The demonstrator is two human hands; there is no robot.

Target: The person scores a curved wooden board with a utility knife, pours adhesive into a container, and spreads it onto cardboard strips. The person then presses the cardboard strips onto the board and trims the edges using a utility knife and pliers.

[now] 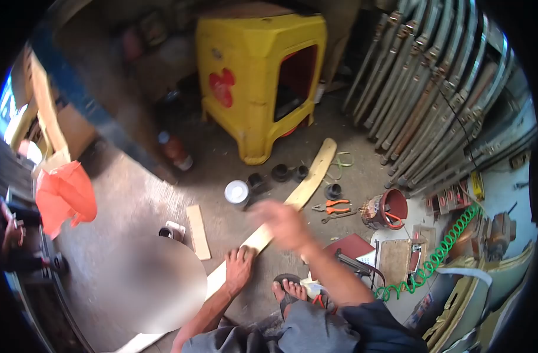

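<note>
Strip of pale yellow material [306, 186] runs diagonally over the floor [216, 159] in our head view, its rounded end short of the yellow plastic stool [248, 94] and part of its lower stretch hidden from us; its length probably explains why it lies down there. Our left hand [240, 269] bends its fingers over the strip, likely to steady it, though we cannot tell whether the grip closes around it or merely presses down. Our right hand [281, 225], badly blurred, is over the strip farther up; we cannot tell whether it touches, how wide the fingers stand, or whether it holds anything. Orange-handled pliers [338, 210] lie near a red-lined bucket [372, 214], presumably for easy reach. Black round fittings [280, 172] stand on both sides of the strip, some near a white-topped can [237, 192].
</note>
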